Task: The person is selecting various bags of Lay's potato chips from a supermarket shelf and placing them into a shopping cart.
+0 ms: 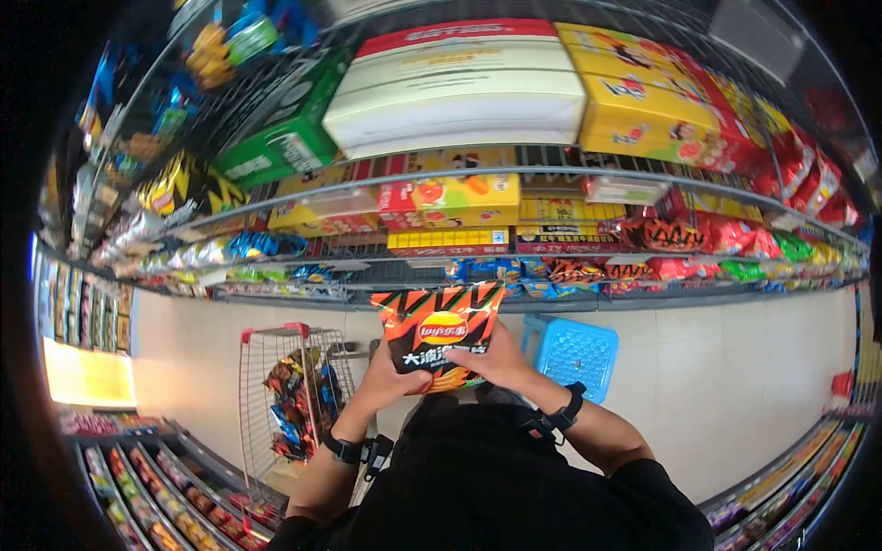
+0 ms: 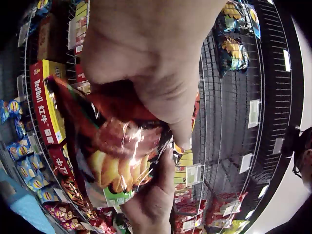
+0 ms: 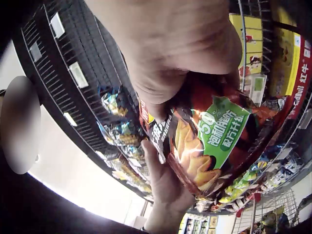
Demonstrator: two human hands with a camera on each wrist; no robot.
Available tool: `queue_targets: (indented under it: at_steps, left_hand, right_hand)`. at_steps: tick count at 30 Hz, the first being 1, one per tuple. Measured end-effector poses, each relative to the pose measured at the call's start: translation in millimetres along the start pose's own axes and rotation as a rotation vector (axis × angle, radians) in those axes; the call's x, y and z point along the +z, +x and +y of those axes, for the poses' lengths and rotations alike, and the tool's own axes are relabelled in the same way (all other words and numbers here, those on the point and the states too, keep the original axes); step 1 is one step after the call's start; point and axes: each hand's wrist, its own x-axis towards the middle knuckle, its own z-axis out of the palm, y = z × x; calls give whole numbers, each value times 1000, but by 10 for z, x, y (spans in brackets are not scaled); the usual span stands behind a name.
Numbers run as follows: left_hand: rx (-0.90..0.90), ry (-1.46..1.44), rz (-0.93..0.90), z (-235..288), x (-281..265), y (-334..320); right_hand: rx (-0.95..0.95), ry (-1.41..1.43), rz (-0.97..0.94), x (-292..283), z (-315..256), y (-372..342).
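Observation:
In the head view, an orange-and-black Lay's bag of potato chips point(image 1: 443, 308) is held upright in front of the body. My left hand point(image 1: 388, 380) grips its lower left side, thumb across the front. On the right side, my right hand point(image 1: 503, 358) grips it the same way, its thumb over the printed lettering. Chips and a green patch are printed on the lower part of the bag point(image 3: 224, 126), as the right wrist view shows. The fingers behind the bag are mostly hidden.
Ahead stand wire shelves with a large white box point(image 1: 455, 101), yellow boxes point(image 1: 643, 101) and snack bags. A shopping cart point(image 1: 246, 395) holding several bags is at the left. A blue stool point(image 1: 574, 354) stands at the right. Low snack racks point(image 1: 170, 487) line the near side.

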Motion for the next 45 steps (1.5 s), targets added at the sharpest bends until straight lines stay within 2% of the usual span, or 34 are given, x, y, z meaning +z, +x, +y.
queue_targets:
  at_steps: [2, 3, 6, 8, 9, 10, 12, 13, 14, 17, 21, 23, 24, 26, 30, 34, 36, 39, 41, 42, 44, 45]
  left_hand:
    - [-127, -31, 142, -40, -32, -142]
    - [-128, -53, 162, -127, -79, -216]
    - [-96, -158, 231, -457, -237, -453]
    - [-9, -234, 219, -634, -325, -644]
    - [-48, -333, 231, -684, -362, -755]
    - [-10, -388, 293, -609, -338, -844]
    - [-99, -423, 236, -850, -449, -1045]
    - [-129, -450, 236, -805, -477, -1132]
    - [-125, -467, 269, -882, -500, -1225]
    - [-40, -483, 305, -1167, -595, -1426]
    - [-51, -502, 369, -1282, -794, -1722]
    - [-68, -466, 363, -1287, -916, -1854]
    - [-63, -471, 368, -1284, -986, -1916]
    - [-129, -431, 350, -1290, -1113, -2023]
    - [-61, -455, 352, -1415, -1327, -2151]
    - [32, -497, 374, -1477, -1551, -2217]
    - [63, -531, 397, -1482, -1639, -2222]
    - [99, -549, 383, -1541, -1767, -2175]
    - [48, -517, 514, -1568, -1814, -2120]
    - [78, -455, 584, -1580, -1824, -2085]
    - [165, -188, 718, -1736, -1908, -1999]
    - [155, -72, 666, -1715, -1999, -2004]
  right_hand:
    - [34, -73, -35, 172, -84, -25]
    - [36, -95, -76, 230, -88, -35]
    - [88, -85, -203, 431, -89, -62]
    - [112, -63, -248, 576, 4, -123]
    - [133, -52, -281, 647, 93, -147]
    - [152, -64, -320, 716, 108, -177]
    - [190, -21, -327, 870, 101, -214]
    - [199, -13, -309, 966, 111, -257]
    - [211, -23, -342, 1060, 148, -294]
    - [295, 32, -281, 1301, 294, -365]
    - [272, -31, -324, 1620, 467, -434]
    - [155, -17, -347, 1747, 590, -454]
    - [154, -23, -353, 1827, 627, -451]
    - [239, 24, -321, 1977, 681, -444]
    - [315, -8, -281, 2320, 670, -436]
    - [288, -34, -267, 2530, 781, -440]
    - [277, 107, -318, 2666, 826, -441]
    - [304, 68, -284, 2791, 863, -396]
    - [385, 90, -223, 2852, 843, -333]
    - [401, 81, -167, 2866, 828, -303]
    - [302, 138, -18, 2941, 827, -244]
    - [296, 121, 9, 2935, 834, -206]
